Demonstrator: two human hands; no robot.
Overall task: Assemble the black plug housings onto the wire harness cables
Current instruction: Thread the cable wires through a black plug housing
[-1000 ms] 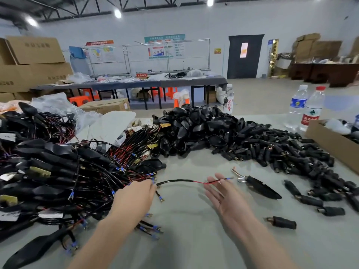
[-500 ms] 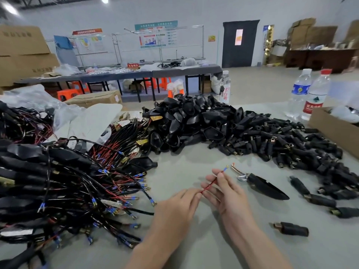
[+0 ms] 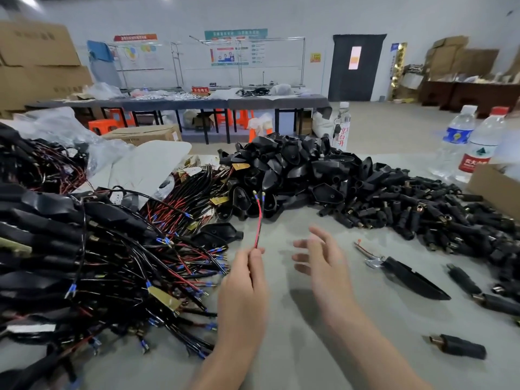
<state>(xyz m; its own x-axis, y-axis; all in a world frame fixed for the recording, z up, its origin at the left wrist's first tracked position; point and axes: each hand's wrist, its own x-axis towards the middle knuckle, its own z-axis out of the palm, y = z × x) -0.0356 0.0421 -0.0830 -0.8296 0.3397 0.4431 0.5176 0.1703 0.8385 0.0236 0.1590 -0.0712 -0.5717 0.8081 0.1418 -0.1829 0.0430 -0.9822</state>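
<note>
The left hand pinches a thin red-and-black wire between thumb and fingers. The wire stands upright above that hand, and its two metal-tipped ends are bare. Just to the right of it, the right hand hovers over the tabletop with its fingers spread, holding nothing.

Beyond and to the right of the right hand lies a large heap of black plug housings, none of them on this wire. A flat black piece with a short lead lies just right of the right hand, and a loose plug sits nearer the body on the same side. To the left of the left hand is a thick tangle of harness cables. Many of their blue-tipped ends are exposed, and some cables carry black parts; whether those cables are finished cannot be told.

For this wire the work looks barely begun: the wire is picked, but a housing has yet to be chosen and fitted. Judging by the size of both heaps, much of the job remains.
</note>
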